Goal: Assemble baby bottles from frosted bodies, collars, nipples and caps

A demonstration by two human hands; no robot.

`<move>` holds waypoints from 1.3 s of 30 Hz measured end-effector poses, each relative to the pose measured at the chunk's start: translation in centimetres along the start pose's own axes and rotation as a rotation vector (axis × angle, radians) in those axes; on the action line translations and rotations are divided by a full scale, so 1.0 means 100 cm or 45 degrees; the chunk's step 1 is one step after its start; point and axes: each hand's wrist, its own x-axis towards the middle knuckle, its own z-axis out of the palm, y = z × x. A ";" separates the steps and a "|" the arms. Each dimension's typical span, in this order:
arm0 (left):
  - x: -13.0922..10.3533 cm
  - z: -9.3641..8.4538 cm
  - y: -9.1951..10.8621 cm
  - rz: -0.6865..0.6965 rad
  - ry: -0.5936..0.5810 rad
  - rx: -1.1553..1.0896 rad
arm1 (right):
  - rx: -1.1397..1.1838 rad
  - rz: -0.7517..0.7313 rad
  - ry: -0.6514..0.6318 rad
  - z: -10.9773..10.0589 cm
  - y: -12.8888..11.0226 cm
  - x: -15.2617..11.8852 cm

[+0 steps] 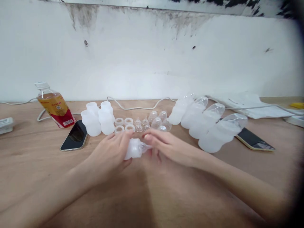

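My left hand [113, 146] is wrapped round a small frosted white baby bottle [133, 149], which lies on its side above the table with its top toward the right. A clear teat [143, 146] sticks out of the bottle's collar. At the teat's tip are the closed fingers of my right hand [163, 142], apparently pinching it; the exact contact is partly hidden. Just behind my hands stand several white rings [119, 121], loose clear teats [138, 121] and clear domed caps [157, 123]. Open bottle bodies [92, 122] stand in a group behind my left hand.
Several capped bottles [212, 131] stand in a row at the right, beside a phone [255, 139]. On the left are another phone [75, 136] and a drink bottle [57, 107]. A white cable [140, 108] runs along the back, near a plastic bag [251, 106].
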 end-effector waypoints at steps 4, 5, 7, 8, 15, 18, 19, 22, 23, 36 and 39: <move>0.006 0.011 0.004 0.168 -0.014 0.304 | 0.350 0.114 -0.375 0.017 -0.002 0.009; 0.006 0.011 0.003 0.158 -0.060 0.307 | 0.327 0.105 -0.365 0.019 -0.001 0.010; 0.005 0.011 0.000 0.100 -0.159 0.192 | 0.166 -0.010 -0.291 0.022 0.002 0.010; 0.005 0.011 -0.002 0.050 -0.203 0.084 | 0.026 -0.106 -0.224 0.022 0.003 0.009; 0.005 0.010 -0.017 -0.115 -0.216 -0.045 | -0.413 -0.336 0.198 0.015 0.000 0.006; 0.007 0.011 -0.014 -0.027 -0.112 0.154 | -0.214 -0.077 0.062 0.011 0.000 0.009; 0.007 0.012 -0.013 -0.001 -0.095 0.182 | -0.176 -0.048 -0.022 0.010 0.001 0.009; 0.006 0.013 -0.011 -0.008 -0.123 0.123 | -0.263 -0.202 0.024 0.011 0.003 0.009; 0.005 0.014 -0.010 -0.021 -0.137 0.075 | -0.344 -0.271 0.097 0.011 0.003 0.008; 0.005 -0.003 -0.009 -0.221 -0.249 -0.384 | -0.325 -0.405 0.218 0.009 0.002 0.006; 0.004 -0.019 -0.017 -0.266 -0.254 -0.494 | -0.575 -0.474 0.367 0.003 0.008 0.007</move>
